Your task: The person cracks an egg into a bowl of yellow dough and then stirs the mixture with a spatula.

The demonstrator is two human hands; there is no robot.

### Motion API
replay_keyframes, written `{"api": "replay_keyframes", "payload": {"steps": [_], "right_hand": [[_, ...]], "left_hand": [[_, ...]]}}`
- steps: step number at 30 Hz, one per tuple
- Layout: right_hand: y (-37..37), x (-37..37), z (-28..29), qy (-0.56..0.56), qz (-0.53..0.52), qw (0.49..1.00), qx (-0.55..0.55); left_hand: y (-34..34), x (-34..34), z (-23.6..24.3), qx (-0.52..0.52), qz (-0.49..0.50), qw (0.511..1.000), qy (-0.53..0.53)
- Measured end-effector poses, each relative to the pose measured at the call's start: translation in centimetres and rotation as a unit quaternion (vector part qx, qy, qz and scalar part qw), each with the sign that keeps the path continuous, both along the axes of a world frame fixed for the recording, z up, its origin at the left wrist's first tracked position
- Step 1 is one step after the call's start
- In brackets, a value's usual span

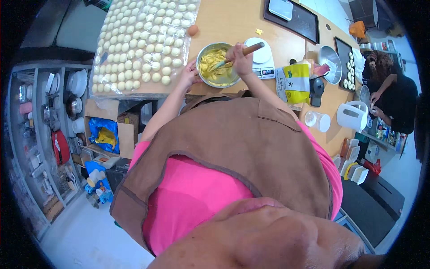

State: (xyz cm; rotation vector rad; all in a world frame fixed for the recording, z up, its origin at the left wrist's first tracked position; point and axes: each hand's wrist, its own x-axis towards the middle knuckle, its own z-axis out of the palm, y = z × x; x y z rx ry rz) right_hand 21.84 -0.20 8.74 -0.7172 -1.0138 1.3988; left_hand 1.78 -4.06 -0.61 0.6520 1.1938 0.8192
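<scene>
My left hand (191,74) grips the left side of a metal mixing bowl (221,82) near the table's front edge. Inside is a lumpy yellow mixture (210,60). My right hand (242,60) is closed on a spatula with a wooden handle (254,48); its pale blade is in the mixture. Just right of the bowl stands a white digital scale (257,53), with a yellow-and-white bag (293,85) in front of it. A brown egg (193,30) lies behind the bowl. To the left, many dough balls (139,49) sit in rows on clear plastic.
Trays (310,29), a steel bowl (336,71), a white pitcher (347,116) and a clear jar (313,120) stand rightward on the table (226,13). A co-worker (394,103) works at far right. Shelving (62,125) and an open cardboard box (125,143) are left.
</scene>
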Motion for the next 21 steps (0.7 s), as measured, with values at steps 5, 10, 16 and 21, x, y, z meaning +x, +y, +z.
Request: {"api": "replay_keyframes", "payload": {"steps": [5, 10, 16, 21], "right_hand": [[1.0, 1.2, -1.6, -0.096, -0.051, 0.991, 0.075], [1.3, 1.2, -1.4, -0.125, 0.079, 0.989, 0.013], [1.4, 0.9, -2.6, -0.302, -0.047, 0.945, 0.116], [-0.2, 1.2, -2.4, -0.096, 0.059, 0.993, 0.035]], "left_hand": [[0.0, 0.6, 1.7, 0.002, 0.01, 1.0, 0.0], [0.2, 0.3, 1.9, 0.02, 0.0, 1.0, -0.014], [0.2, 0.3, 1.6, 0.027, 0.004, 0.999, -0.035], [0.5, 0.3, 0.2, 0.009, 0.012, 0.999, 0.038]]}}
